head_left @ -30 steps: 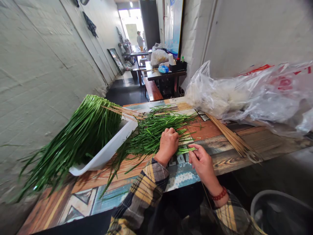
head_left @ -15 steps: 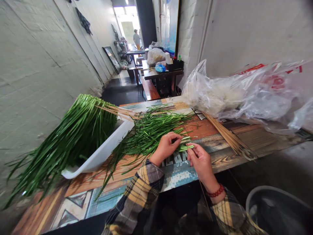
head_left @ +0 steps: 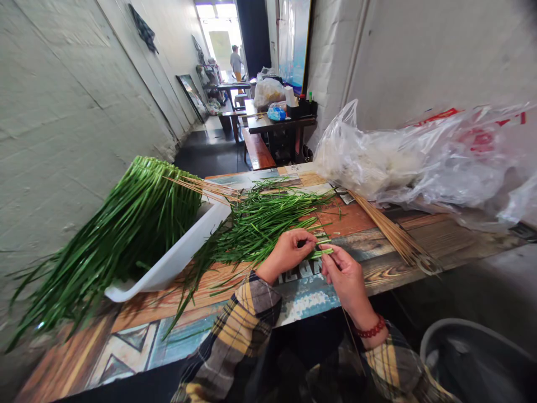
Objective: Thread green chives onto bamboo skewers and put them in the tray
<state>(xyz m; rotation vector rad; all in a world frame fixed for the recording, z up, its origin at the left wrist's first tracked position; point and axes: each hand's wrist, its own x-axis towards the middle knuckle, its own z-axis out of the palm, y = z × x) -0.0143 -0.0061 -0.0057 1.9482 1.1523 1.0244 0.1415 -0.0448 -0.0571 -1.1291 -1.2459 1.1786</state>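
Observation:
My left hand (head_left: pixel 290 253) is closed in a pinch on the pale stem ends of a few garlic chives (head_left: pixel 324 242). Close to its fingertips, my right hand (head_left: pixel 346 277) pinches at the cut ends of the same stems. A thin bamboo skewer (head_left: pixel 351 336) slants down from beneath my right palm; its upper end is hidden by the hand. Left of my hands, a loose heap of chives (head_left: pixel 268 218) spreads across the patterned wooden table (head_left: pixel 310 302).
A large bundle of chives (head_left: pixel 126 235) lies over a white tray (head_left: pixel 176 254), with several skewers (head_left: pixel 205 187) on top. More skewers (head_left: pixel 384 229) and clear plastic bags (head_left: pixel 415 162) occupy the right side. A grey bin (head_left: pixel 440 336) stands below. Far back, a person (head_left: pixel 235 61) stands.
My left fingertips have shifted slightly right, nearer to my right fingers. My right hand stays almost in place, and the view has tilted a little.

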